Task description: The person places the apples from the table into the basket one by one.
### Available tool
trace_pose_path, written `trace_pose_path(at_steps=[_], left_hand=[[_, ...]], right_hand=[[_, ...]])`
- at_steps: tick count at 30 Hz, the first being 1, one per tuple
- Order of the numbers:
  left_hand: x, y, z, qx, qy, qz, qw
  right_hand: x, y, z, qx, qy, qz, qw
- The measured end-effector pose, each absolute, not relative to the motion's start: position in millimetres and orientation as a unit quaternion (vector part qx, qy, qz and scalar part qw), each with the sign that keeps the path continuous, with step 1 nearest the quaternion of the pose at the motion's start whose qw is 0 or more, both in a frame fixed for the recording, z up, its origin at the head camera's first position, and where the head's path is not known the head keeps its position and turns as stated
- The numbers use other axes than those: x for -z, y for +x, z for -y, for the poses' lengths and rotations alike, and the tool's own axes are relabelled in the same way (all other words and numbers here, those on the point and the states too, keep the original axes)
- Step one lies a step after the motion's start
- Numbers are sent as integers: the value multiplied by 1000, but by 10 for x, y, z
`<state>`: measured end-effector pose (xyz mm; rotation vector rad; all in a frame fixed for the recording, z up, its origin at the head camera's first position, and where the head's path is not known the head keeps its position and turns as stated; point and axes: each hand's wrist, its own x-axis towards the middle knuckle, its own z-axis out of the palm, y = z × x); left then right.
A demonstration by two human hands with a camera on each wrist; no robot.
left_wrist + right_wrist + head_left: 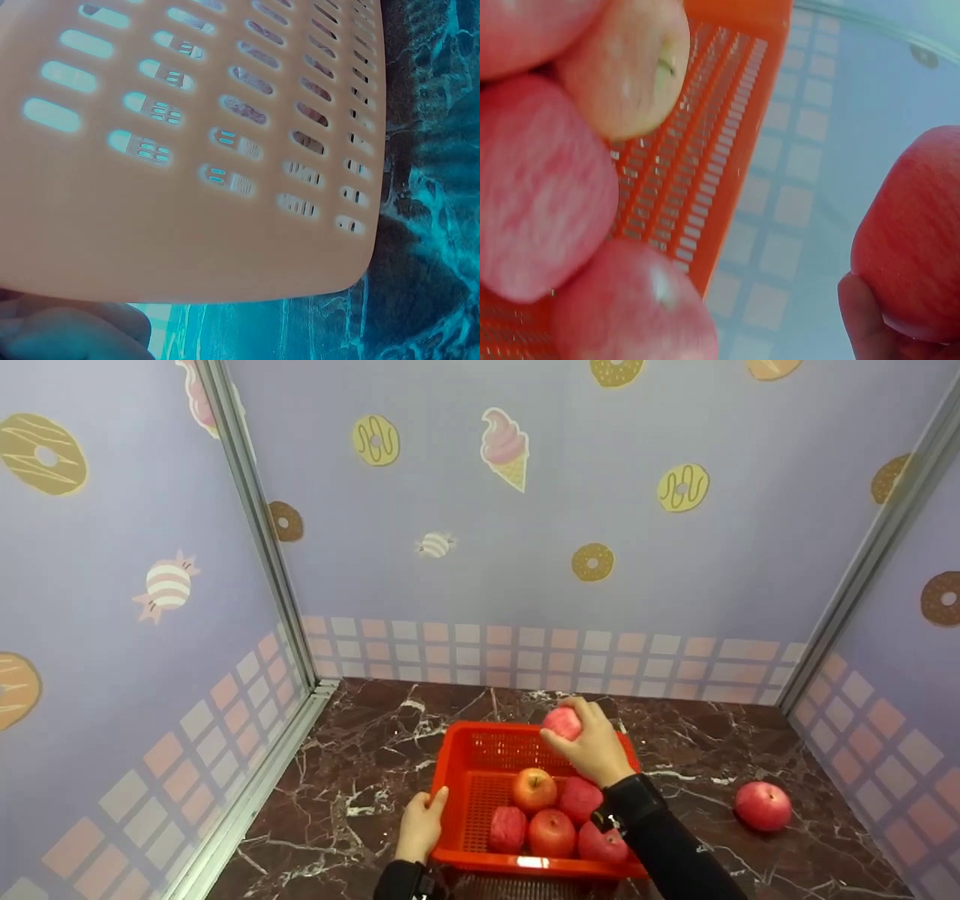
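My right hand (596, 742) grips a red apple (562, 724) above the far side of a red plastic basket (448, 795). In the right wrist view that apple (915, 240) is at the right edge, with a fingertip against it. Several red apples (553, 832) and a yellowish-red apple (534, 790) lie in the near part of the basket. At the basket's left side, my left hand (421, 825) holds its edge, thumb up by the rim. In the left wrist view the slotted basket wall (187, 232) fills most of the picture, with fingers (82, 334) along its edge.
Another red apple (762, 806) sits on the dark marbled tabletop (360, 780), right of the basket. Patterned panels (465, 585) enclose the table at the back and both sides, with metal posts (259, 510) at the corners.
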<state>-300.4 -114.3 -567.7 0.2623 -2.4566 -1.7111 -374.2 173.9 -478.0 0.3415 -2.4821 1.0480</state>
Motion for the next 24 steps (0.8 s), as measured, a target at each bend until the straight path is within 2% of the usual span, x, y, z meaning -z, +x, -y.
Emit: trace_pose_path(at_steps=[24], left_hand=[[5690,-3010,1146,561,84,820,70]], right_hand=[[5154,-3618,-1241,-280,228,925,120]])
